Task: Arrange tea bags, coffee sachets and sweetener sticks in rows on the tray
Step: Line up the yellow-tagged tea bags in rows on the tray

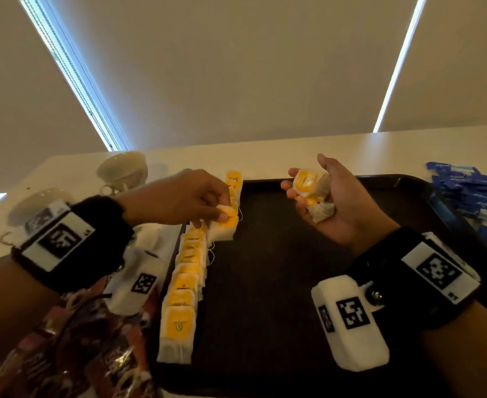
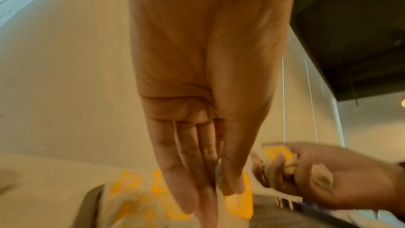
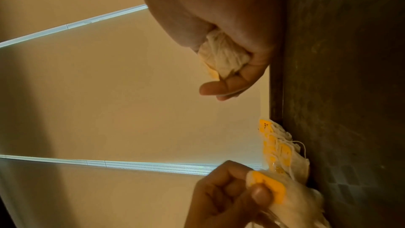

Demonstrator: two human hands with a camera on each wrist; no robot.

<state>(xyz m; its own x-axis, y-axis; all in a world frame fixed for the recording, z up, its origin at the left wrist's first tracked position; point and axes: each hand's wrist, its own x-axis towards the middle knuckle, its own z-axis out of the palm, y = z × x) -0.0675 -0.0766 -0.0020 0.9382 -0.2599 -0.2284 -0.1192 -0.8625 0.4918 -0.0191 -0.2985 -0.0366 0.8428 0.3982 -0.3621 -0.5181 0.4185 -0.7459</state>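
Note:
A dark tray (image 1: pixel 279 282) lies on the pale table. Along its left edge runs a row of white tea bags with yellow tags (image 1: pixel 183 285), also in the right wrist view (image 3: pixel 282 153). My left hand (image 1: pixel 208 208) pinches one tea bag (image 1: pixel 225 225) by its yellow tag at the far part of that row; in the left wrist view the fingers (image 2: pixel 188 188) and thumb close on it. My right hand (image 1: pixel 322 193) hovers palm up over the tray's far side, holding a bunch of tea bags (image 1: pixel 312 193), seen as crumpled white paper (image 3: pixel 221 56) in the right wrist view.
Blue sweetener sticks (image 1: pixel 472 196) lie in a heap to the right of the tray. A white teacup (image 1: pixel 123 170) stands at the far left of the table. Dark patterned coffee sachets (image 1: pixel 73 349) lie at the near left. The tray's middle (image 1: pixel 279 311) is bare.

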